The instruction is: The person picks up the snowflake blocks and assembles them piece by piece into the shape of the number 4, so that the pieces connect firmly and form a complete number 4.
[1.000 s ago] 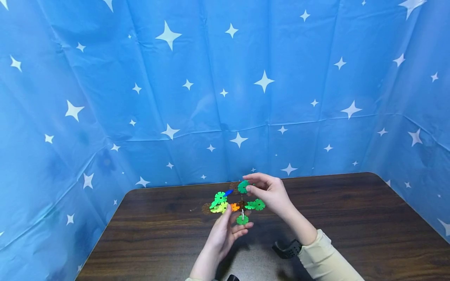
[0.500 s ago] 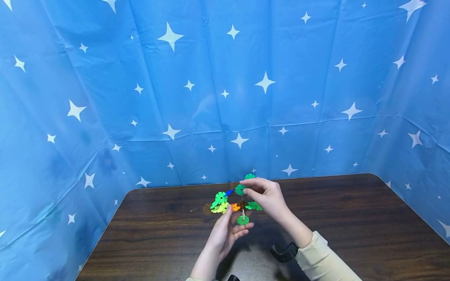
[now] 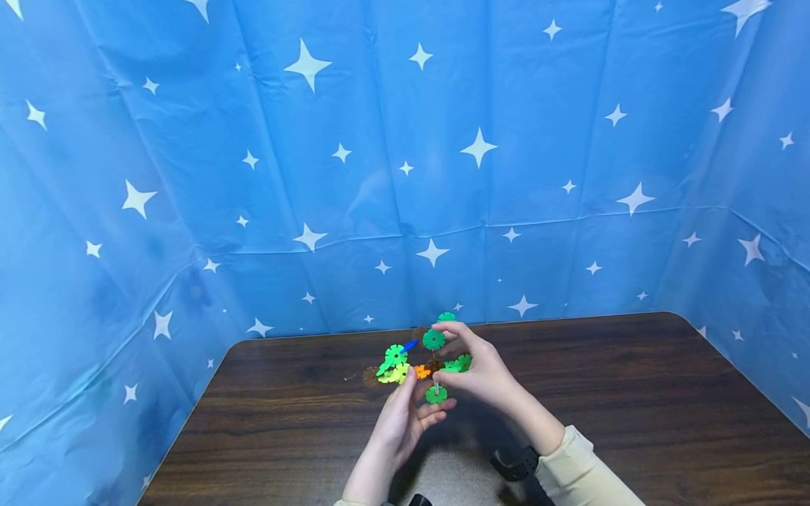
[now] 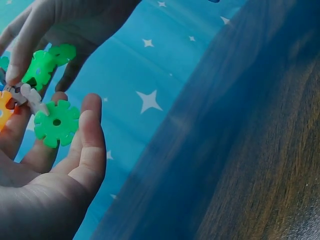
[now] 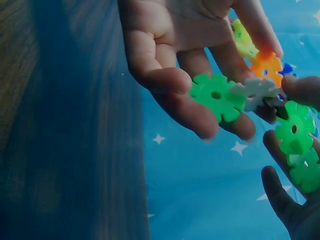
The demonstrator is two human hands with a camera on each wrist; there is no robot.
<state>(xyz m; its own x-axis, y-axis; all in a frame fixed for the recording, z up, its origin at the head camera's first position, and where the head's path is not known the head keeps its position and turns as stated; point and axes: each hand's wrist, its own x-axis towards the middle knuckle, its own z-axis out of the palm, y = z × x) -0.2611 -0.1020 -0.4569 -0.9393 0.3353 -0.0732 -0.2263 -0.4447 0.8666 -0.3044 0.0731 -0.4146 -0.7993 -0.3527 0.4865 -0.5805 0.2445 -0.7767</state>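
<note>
The snowflake-disc assembly [image 3: 422, 365] is held above the dark wooden table [image 3: 633, 393], between both hands. The left hand [image 3: 405, 422] supports it from below, fingers curled around the yellow and orange discs. The right hand [image 3: 481, 369] pinches the green discs [image 5: 297, 145] on the right side between thumb and fingers

In the head view the left hand [image 3: 405, 422] covers the lower part of the cluster of snowflake discs [image 3: 420, 362], and its pieces are too small there to count. The brown discs [image 3: 372, 377] blend into the worktop [image 3: 633, 393]. The left wrist view cuts off the orange disc [image 4: 4, 112] at its edge. The right hand [image 5: 295, 200] is cropped in its own wrist view.
</note>
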